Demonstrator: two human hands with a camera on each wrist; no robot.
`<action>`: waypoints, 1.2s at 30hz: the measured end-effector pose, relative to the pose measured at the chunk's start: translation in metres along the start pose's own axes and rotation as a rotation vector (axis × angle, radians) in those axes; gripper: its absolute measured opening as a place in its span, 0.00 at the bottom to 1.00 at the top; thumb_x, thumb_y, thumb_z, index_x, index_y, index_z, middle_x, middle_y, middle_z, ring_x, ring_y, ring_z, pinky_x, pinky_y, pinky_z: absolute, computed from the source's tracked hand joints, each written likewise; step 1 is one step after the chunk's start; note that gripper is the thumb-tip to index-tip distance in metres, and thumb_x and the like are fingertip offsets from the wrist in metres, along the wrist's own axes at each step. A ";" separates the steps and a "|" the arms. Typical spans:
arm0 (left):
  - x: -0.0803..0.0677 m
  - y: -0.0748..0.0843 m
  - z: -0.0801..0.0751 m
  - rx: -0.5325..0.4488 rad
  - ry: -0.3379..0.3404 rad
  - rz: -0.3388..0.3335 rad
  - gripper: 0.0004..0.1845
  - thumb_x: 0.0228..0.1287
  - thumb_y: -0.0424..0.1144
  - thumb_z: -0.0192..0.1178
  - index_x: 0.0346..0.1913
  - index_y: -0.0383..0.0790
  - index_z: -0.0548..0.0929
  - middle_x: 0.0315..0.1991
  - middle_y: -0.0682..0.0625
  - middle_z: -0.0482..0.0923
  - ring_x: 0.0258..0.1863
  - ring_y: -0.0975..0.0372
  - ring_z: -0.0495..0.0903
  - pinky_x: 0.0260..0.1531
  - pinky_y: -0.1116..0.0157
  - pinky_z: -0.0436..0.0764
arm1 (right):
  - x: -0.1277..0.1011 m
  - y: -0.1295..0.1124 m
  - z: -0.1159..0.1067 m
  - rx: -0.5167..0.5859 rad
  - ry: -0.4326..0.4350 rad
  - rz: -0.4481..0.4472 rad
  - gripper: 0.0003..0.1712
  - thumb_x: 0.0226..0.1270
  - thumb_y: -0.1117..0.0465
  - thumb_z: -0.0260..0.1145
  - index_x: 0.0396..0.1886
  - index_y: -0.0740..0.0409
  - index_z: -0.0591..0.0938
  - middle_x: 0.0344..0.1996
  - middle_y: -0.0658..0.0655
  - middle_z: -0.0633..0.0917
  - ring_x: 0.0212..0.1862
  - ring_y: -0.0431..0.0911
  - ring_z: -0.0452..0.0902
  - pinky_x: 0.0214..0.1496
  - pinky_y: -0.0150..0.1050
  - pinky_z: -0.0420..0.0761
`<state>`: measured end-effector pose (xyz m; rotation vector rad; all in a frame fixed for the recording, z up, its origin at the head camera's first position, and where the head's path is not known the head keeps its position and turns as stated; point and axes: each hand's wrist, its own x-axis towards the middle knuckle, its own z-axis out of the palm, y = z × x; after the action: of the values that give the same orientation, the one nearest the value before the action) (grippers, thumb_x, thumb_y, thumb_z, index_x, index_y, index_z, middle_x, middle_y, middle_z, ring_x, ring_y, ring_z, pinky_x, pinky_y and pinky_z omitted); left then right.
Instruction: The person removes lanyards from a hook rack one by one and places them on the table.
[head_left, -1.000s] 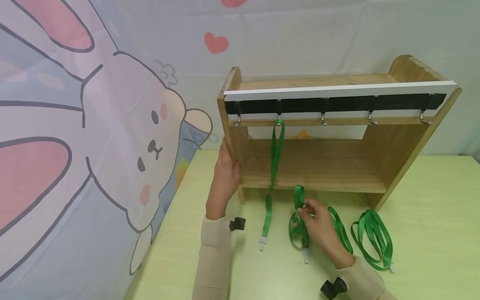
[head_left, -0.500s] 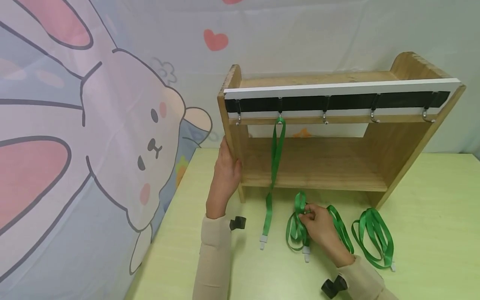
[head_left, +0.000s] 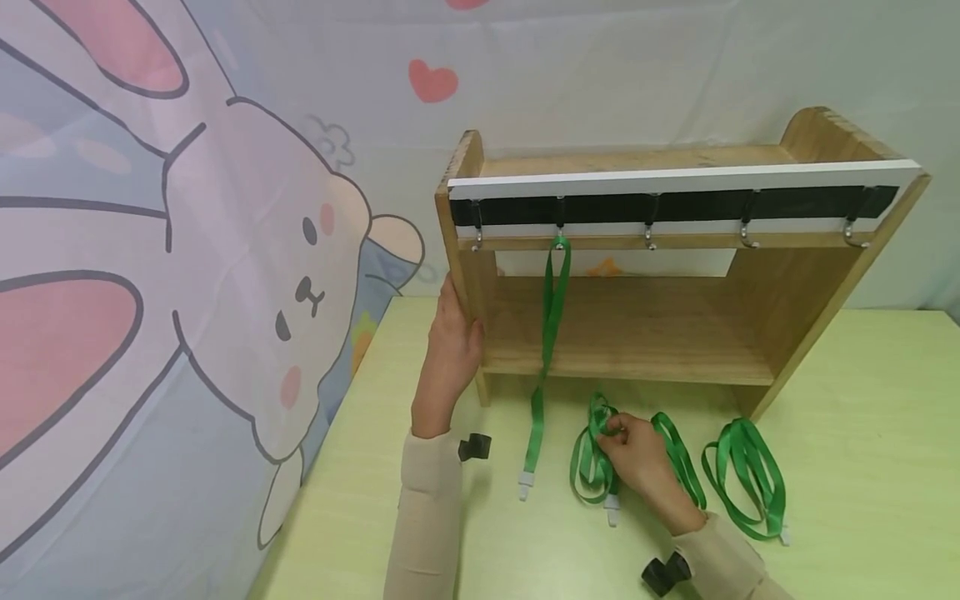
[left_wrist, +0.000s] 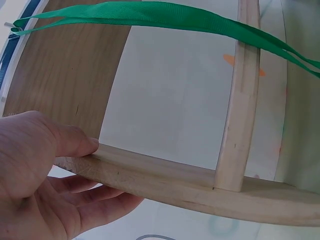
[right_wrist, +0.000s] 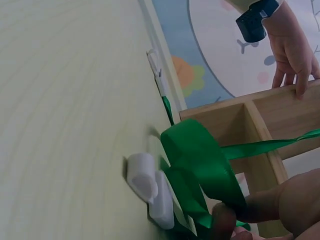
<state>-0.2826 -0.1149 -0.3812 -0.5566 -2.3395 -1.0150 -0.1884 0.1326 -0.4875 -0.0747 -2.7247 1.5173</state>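
My left hand (head_left: 450,346) grips the left side panel of a wooden shelf rack (head_left: 630,325). In the left wrist view its thumb lies on the inner side of the panel (left_wrist: 165,185), with the fingers around the outer side. My right hand (head_left: 639,457) pinches the looped strap of a green lanyard (right_wrist: 195,150) between thumb and fingers, low over the table in front of the rack. That lanyard's white clip (right_wrist: 142,175) lies on the table. Another green lanyard (head_left: 553,312) hangs from the second hook from the left, its clip end down at the table.
Several metal hooks (head_left: 649,237) line a black strip (head_left: 697,207) along the rack's upper front. Right of my right hand, two coiled green lanyards lie on the table: a nearer lanyard (head_left: 678,454) and a farther lanyard (head_left: 750,475). A printed cloth (head_left: 300,208) stands behind and left.
My right hand has lowered slightly with the pinched lanyard, and its upright loop has sunk and bunched nearer the table. The left hand keeps its place on the panel.
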 end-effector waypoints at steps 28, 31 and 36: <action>0.000 -0.003 0.000 -0.042 -0.018 -0.027 0.39 0.69 0.19 0.51 0.77 0.27 0.45 0.67 0.28 0.61 0.63 0.37 0.71 0.56 0.41 0.77 | 0.001 -0.006 -0.027 -0.304 -0.084 -0.090 0.14 0.72 0.60 0.63 0.43 0.69 0.84 0.19 0.51 0.80 0.22 0.45 0.74 0.20 0.39 0.72; 0.001 -0.003 0.001 -0.044 -0.013 -0.025 0.39 0.68 0.19 0.52 0.77 0.26 0.45 0.67 0.28 0.61 0.62 0.36 0.71 0.55 0.40 0.77 | 0.000 -0.009 -0.028 -0.297 -0.082 -0.091 0.14 0.72 0.61 0.62 0.44 0.69 0.84 0.21 0.52 0.81 0.21 0.45 0.73 0.20 0.39 0.72; 0.000 -0.002 0.001 -0.043 -0.013 -0.022 0.38 0.69 0.20 0.51 0.77 0.26 0.45 0.67 0.27 0.61 0.62 0.36 0.71 0.56 0.40 0.77 | 0.000 -0.015 -0.030 -0.295 -0.078 -0.104 0.13 0.72 0.61 0.61 0.44 0.67 0.84 0.23 0.53 0.82 0.20 0.44 0.71 0.19 0.39 0.71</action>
<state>-0.2843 -0.1152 -0.3828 -0.5574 -2.3449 -1.0770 -0.1872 0.1501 -0.4587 0.1218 -2.9402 1.1072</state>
